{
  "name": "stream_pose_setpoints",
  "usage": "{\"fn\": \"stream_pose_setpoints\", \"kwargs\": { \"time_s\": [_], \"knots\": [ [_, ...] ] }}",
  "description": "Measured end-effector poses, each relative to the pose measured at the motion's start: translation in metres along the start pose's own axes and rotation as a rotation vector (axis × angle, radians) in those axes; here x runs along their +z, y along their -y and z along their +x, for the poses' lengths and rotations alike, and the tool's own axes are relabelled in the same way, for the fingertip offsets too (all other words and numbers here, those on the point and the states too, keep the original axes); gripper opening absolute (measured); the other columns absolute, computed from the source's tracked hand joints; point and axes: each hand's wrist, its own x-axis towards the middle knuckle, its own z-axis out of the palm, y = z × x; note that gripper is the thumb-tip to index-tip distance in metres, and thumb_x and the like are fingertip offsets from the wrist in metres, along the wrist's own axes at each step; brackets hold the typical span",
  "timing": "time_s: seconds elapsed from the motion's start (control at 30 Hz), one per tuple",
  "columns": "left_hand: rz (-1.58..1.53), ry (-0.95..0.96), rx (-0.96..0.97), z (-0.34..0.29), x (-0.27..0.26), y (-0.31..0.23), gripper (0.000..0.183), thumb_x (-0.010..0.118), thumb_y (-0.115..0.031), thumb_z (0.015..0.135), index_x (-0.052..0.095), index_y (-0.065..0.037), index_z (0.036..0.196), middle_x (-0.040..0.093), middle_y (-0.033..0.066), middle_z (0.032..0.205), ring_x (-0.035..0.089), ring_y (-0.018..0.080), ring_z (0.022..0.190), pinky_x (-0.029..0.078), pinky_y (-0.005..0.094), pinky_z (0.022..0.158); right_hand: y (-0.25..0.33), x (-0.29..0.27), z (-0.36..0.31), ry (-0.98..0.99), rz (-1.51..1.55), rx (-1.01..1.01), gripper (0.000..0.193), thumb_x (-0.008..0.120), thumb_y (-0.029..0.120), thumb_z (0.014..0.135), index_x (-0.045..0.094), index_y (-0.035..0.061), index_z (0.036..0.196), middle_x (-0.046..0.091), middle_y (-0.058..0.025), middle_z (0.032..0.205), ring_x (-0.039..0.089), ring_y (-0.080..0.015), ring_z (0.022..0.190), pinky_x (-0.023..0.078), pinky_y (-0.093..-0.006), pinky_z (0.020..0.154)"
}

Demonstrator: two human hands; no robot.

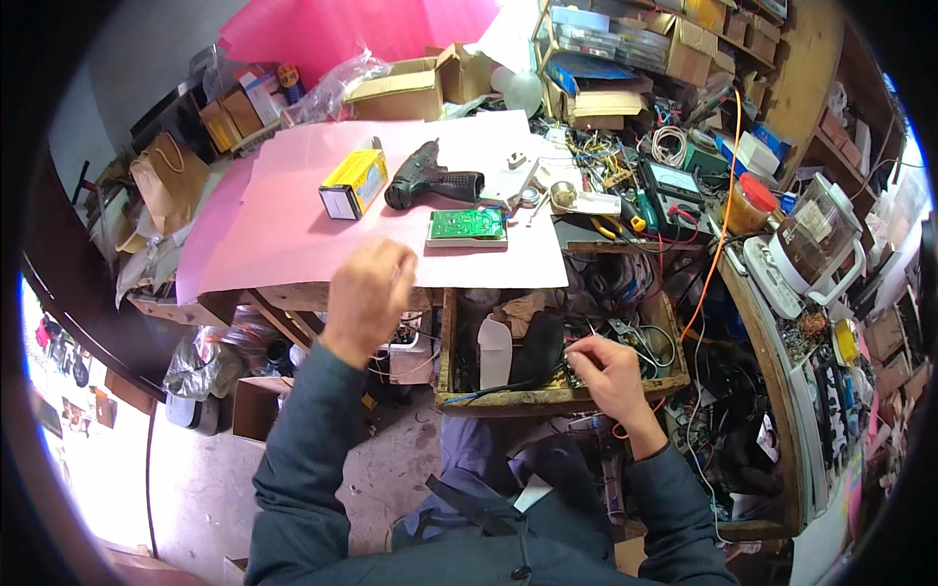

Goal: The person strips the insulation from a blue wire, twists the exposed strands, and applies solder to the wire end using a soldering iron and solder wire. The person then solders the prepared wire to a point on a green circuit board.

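My left hand [369, 298] is raised at the front edge of the pink-covered table, its fingers curled closed; what they hold, if anything, is hidden. Over the right part of an open wooden drawer [518, 401], my right hand [612, 379] has thumb and fingertips pinched together, on something too small to make out. Inside the drawer lie a pale flat piece [494, 354], a dark long piece [537, 350] and tangled wires. Beyond my left hand, a green circuit board [467, 226] rests on the table. Behind it are a black cordless drill [430, 180] and a yellow box [354, 184].
An orange cord [724, 225] hangs down at the right. Pliers [602, 228], a meter [674, 184], a red-lidded jar [748, 203] and a blender [816, 239] crowd that side. Cardboard boxes [396, 93] stand at the back, and a paper bag [168, 176] at far left.
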Motion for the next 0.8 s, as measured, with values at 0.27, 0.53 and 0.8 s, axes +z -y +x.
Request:
{"fn": "stream_pose_setpoints", "kwargs": {
  "time_s": [0.27,0.53,0.8],
  "knots": [
    [0.114,0.074,-0.121,0.044,0.044,0.095,0.019,0.065,-0.021,0.099,0.073,-0.005,0.097,0.069,0.0151,0.096,0.068,0.0365,0.093,0.054,0.0472,0.082,-0.02,0.002,0.004,-0.005,0.288,0.198,0.011,0.073,0.008,0.097,0.074,-0.0023,0.101,0.07,0.0027,0.082,0.056,-0.0026,0.072,0.045,-0.0212,0.064],
    [0.159,0.077,-0.091,0.054,0.061,0.102,0.02,0.065,-0.021,0.1,0.074,-0.004,0.101,0.068,0.0154,0.097,0.067,0.037,0.094,0.053,0.0459,0.083,-0.019,-0.003,0.004,0.015,0.264,0.224,0.013,0.073,0.009,0.096,0.074,-0.0027,0.101,0.07,0.0012,0.083,0.058,-0.0046,0.073,0.047,-0.0228,0.065],
    [0.2,0.089,-0.086,0.052,0.06,0.105,0.019,0.068,-0.02,0.098,0.075,-0.003,0.101,0.067,0.0162,0.096,0.067,0.0373,0.094,0.053,0.0465,0.082,-0.017,0.0,0.005,0.008,0.239,0.21,0.013,0.074,0.009,0.096,0.074,-0.0036,0.1,0.07,0.0,0.082,0.058,-0.0055,0.072,0.047,-0.0234,0.065]
  ]
}}
